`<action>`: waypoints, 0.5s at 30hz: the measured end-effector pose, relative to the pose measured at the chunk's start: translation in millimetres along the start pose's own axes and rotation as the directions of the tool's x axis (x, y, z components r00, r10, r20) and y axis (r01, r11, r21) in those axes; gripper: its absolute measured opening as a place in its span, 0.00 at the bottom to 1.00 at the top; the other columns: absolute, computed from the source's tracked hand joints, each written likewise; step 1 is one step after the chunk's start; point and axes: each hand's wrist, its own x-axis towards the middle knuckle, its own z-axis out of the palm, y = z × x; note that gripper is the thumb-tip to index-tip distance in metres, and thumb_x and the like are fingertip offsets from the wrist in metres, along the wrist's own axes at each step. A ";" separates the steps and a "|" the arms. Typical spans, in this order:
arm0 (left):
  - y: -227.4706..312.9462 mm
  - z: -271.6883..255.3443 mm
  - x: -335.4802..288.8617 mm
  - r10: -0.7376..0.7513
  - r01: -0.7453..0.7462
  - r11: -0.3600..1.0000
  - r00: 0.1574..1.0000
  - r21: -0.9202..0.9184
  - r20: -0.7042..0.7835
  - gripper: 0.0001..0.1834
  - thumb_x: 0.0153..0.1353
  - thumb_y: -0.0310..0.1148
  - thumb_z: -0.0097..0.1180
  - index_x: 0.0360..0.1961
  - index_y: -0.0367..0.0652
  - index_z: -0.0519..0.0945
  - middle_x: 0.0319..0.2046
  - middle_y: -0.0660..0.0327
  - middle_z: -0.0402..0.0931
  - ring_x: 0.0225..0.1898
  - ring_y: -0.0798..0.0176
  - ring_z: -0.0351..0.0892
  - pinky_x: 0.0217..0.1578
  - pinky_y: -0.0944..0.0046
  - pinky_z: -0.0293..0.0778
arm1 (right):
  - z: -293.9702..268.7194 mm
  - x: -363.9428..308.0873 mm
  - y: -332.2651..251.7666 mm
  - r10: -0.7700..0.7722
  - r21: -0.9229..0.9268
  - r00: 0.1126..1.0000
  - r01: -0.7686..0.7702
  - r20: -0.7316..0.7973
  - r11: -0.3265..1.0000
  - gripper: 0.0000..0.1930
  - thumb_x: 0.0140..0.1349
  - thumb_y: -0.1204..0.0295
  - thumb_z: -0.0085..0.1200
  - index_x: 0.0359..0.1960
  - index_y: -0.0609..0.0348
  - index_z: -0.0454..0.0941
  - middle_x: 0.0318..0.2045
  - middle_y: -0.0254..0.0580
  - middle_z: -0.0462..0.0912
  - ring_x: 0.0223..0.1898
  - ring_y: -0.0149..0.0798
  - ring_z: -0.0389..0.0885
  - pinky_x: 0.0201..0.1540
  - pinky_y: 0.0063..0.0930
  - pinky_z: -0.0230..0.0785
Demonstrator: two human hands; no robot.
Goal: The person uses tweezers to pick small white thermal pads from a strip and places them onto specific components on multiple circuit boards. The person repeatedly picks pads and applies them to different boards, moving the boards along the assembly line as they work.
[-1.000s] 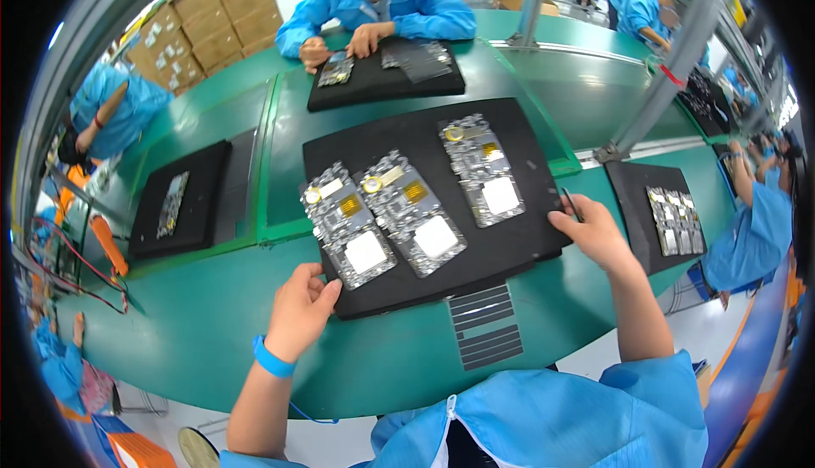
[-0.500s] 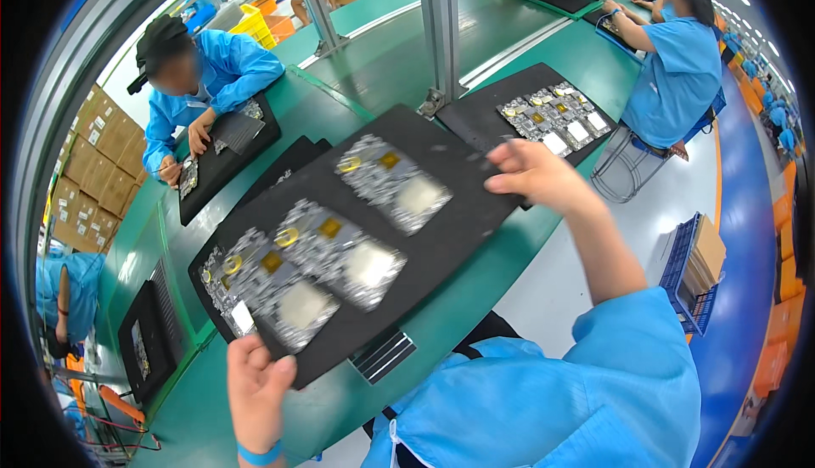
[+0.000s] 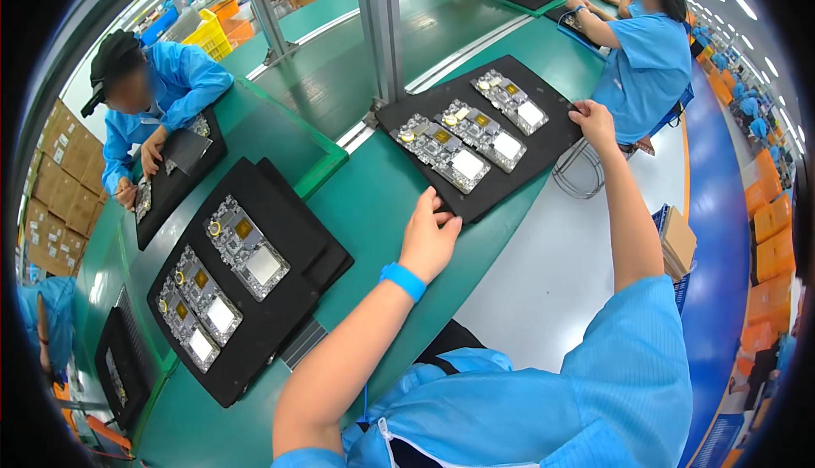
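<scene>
A black foam mat lies over the green bench on my right. On it are three grey circuit boards, two close together and one circuit board set apart, each with a pale silver patch. My left hand has its fingers and thumb closed on the mat's near corner. At the far right corner, my right hand pinches the mat's edge. To my left, another black mat carries three similar boards, the nearest being a circuit board. More dark mat edges show beneath it, partly hidden.
A metal post stands behind the right mat. Across the bench at left, a person in blue works over a dark mat; another person sits at far right. A blue crate with brown boards stands on the floor.
Both hands have carried the mat with boards from the middle over to the right, where boards were lying before. The left mat with its boards is now uncovered.
</scene>
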 end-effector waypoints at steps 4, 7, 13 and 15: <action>7.1 -44.8 -71.6 0.207 -0.224 0.960 0.972 0.170 0.114 0.29 0.56 0.22 0.57 0.60 0.36 0.66 0.55 0.53 0.69 0.52 0.57 0.73 0.49 0.61 0.75 | 15.7 -20.2 -42.2 -0.190 -0.172 0.944 0.147 -0.271 0.974 0.16 0.61 0.61 0.53 0.39 0.64 0.79 0.36 0.49 0.80 0.39 0.51 0.79 0.43 0.37 0.70; 33.7 -106.0 -152.6 0.303 -0.377 0.740 0.926 0.557 0.225 0.20 0.51 0.24 0.62 0.47 0.36 0.76 0.47 0.52 0.74 0.50 0.50 0.74 0.47 0.57 0.74 | 11.6 -66.1 -104.2 -0.110 0.400 0.984 0.158 -0.141 0.903 0.22 0.70 0.57 0.40 0.35 0.65 0.79 0.33 0.45 0.80 0.36 0.41 0.78 0.43 0.32 0.68; 25.1 -148.7 -237.6 0.178 -0.216 0.484 0.973 0.848 0.147 0.16 0.47 0.26 0.63 0.40 0.36 0.80 0.44 0.52 0.76 0.49 0.49 0.74 0.46 0.55 0.74 | 6.9 -207.3 -206.3 -0.384 0.678 0.579 -0.461 0.719 0.572 0.26 0.72 0.52 0.32 0.28 0.59 0.74 0.21 0.36 0.77 0.19 0.24 0.72 0.23 0.15 0.64; 2.3 -149.4 -247.6 0.227 -0.253 0.424 0.959 0.870 0.168 0.17 0.47 0.26 0.63 0.41 0.35 0.80 0.44 0.53 0.76 0.49 0.49 0.74 0.46 0.55 0.74 | 33.4 -247.7 -236.7 -0.353 0.575 0.453 -0.652 0.818 0.494 0.19 0.70 0.56 0.41 0.31 0.60 0.72 0.22 0.37 0.77 0.19 0.24 0.74 0.23 0.15 0.65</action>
